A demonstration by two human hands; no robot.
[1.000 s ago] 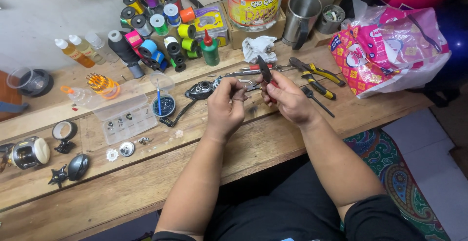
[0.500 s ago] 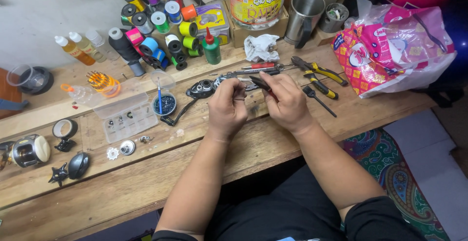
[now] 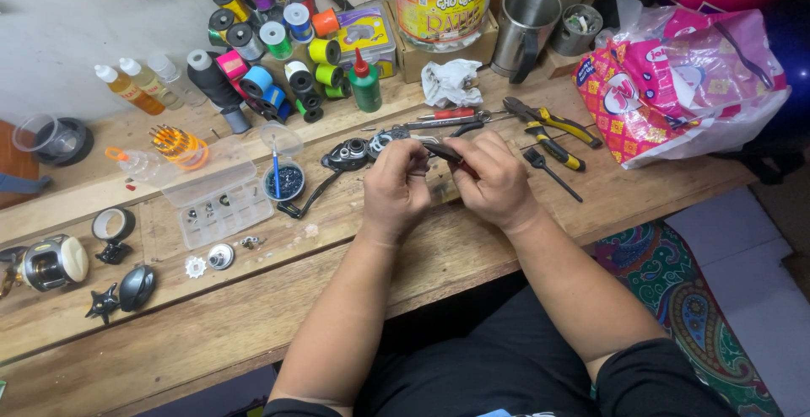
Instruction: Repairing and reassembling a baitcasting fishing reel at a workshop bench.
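Cluttered wooden counter (image 3: 278, 316): left hand (image 3: 395, 188) pinches a small part (image 3: 419, 150); right hand (image 3: 498, 182) grips a dark tool (image 3: 445, 152), working on it.

The scene is lit brightly and evenly from above. Soft, short shadows are cast under the hands (image 3: 447, 185) onto the desk (image 3: 253, 316). Glare is seen on the steel mug (image 3: 525, 21). Focus is sharp throughout; edges are slightly bent by the wide lens.

Worn wooden workbench (image 3: 253, 316) against a pale wall (image 3: 59, 29); patterned rug (image 3: 675, 282) on grey floor (image 3: 742, 240).
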